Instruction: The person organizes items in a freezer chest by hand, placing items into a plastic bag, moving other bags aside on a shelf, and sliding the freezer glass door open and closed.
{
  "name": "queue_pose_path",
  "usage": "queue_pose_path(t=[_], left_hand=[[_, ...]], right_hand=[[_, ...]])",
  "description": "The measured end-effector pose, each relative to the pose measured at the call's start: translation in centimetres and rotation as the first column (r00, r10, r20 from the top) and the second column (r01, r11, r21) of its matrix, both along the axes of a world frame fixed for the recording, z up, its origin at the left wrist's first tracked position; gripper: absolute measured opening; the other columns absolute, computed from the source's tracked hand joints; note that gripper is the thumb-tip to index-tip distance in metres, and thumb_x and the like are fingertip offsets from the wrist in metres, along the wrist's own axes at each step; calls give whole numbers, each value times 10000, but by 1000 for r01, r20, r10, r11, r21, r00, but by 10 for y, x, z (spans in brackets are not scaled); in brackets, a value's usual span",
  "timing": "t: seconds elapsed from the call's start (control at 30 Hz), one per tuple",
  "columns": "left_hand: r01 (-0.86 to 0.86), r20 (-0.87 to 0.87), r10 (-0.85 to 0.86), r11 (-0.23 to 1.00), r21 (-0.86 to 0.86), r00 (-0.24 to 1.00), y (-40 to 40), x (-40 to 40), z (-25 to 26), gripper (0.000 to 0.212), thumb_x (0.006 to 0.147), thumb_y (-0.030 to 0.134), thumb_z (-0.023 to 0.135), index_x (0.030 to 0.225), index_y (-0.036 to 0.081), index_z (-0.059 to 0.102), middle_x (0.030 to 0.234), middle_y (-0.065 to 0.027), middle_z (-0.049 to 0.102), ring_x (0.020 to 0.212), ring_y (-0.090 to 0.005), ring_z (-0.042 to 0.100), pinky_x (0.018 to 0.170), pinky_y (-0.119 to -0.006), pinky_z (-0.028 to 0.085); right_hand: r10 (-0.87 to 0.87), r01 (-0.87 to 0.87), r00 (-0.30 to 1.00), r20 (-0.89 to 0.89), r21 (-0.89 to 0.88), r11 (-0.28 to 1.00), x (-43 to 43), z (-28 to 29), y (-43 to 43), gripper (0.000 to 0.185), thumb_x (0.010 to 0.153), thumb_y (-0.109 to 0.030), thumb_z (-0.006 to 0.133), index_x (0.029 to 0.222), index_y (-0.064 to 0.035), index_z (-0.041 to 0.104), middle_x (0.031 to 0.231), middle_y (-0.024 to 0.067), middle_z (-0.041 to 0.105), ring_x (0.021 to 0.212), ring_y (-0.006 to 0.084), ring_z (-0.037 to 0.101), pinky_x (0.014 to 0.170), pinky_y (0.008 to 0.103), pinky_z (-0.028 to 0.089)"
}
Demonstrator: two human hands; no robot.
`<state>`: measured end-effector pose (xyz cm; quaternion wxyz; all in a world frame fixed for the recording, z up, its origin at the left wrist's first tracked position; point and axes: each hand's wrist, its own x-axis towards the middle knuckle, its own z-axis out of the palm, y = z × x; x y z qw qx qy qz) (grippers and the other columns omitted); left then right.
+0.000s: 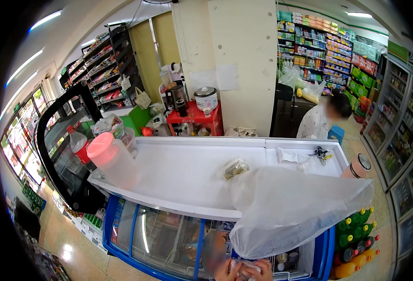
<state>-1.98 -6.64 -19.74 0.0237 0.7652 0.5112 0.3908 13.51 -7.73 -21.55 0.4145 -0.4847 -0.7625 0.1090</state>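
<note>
At the bottom edge, both hands hold a small transparent plastic bag (245, 263) over the chest freezer. My left hand (224, 272) grips its left side, and my right hand (263, 269) has fingers spread over its right side. What the bag contains is partly hidden by my fingers. Just beyond them a large translucent plastic sheet (290, 210) drapes from the white counter tray (178, 168) over the freezer. A small tied bag of greenish food (235, 168) lies on the tray beside the sheet.
The blue-framed chest freezer (164, 235) has sliding glass lids. A pink-lidded pitcher (113, 161), a cola bottle (80, 145) and a black-framed glass case (66, 151) stand left. Keys (321, 154) and a tumbler (357, 166) are right, near bottled drinks (355, 235). A person (315, 119) is beyond the counter.
</note>
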Motion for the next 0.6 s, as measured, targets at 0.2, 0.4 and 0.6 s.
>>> queue_pose_path(t=[0.2, 0.4, 0.6], left_hand=[[-24, 141, 34, 997, -74, 989, 0, -2, -19, 369, 787, 293, 588, 1070, 58, 589, 1075, -269, 518, 914, -409, 528, 767, -485, 428], [-100, 127, 107, 993, -58, 986, -4, 0, -26, 307, 774, 252, 589, 1014, 63, 614, 1073, -249, 522, 902, -397, 521, 766, -476, 412], [-36, 163, 46, 997, -65, 985, -4, -9, -35, 292, 717, 229, 631, 964, 73, 627, 979, -206, 532, 853, -382, 511, 725, -482, 405]], right_hand=[[59, -62, 996, 71, 44, 997, 6, -33, 3, 274, 834, -293, 533, 1008, -123, 658, 1110, 57, 571, 989, 291, 458, 833, 470, 377], [140, -131, 989, 47, -158, 979, 10, -49, -7, 328, 870, -328, 514, 1069, -93, 628, 1175, 71, 544, 1096, 281, 428, 924, 437, 357], [132, -127, 991, 37, -108, 986, 11, -45, 4, 323, 874, -310, 511, 1077, -84, 621, 1179, 73, 541, 1096, 274, 438, 919, 426, 368]])
